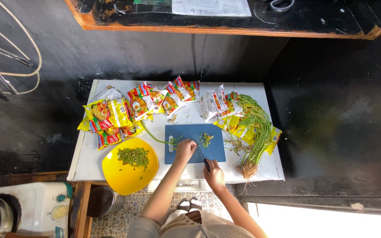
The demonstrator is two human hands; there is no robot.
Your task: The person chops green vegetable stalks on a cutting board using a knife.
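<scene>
A blue cutting board (217, 152) lies on a small white table (87, 163). My left hand (185, 150) presses a green vegetable stalk (159, 140) down on the board. My right hand (214, 174) grips the black handle of a knife (202, 155), whose blade points toward the stalk. A small pile of chopped greens (206, 139) sits on the board just beyond the blade. To the left, a yellow plate (111, 176) holds more chopped greens (134, 157).
Several instant noodle packets (124, 112) are spread along the table's far side. A bundle of leafy greens with roots (254, 132) lies at the right. A wooden shelf (208, 28) hangs above. A white appliance (36, 207) stands lower left, dark walls around.
</scene>
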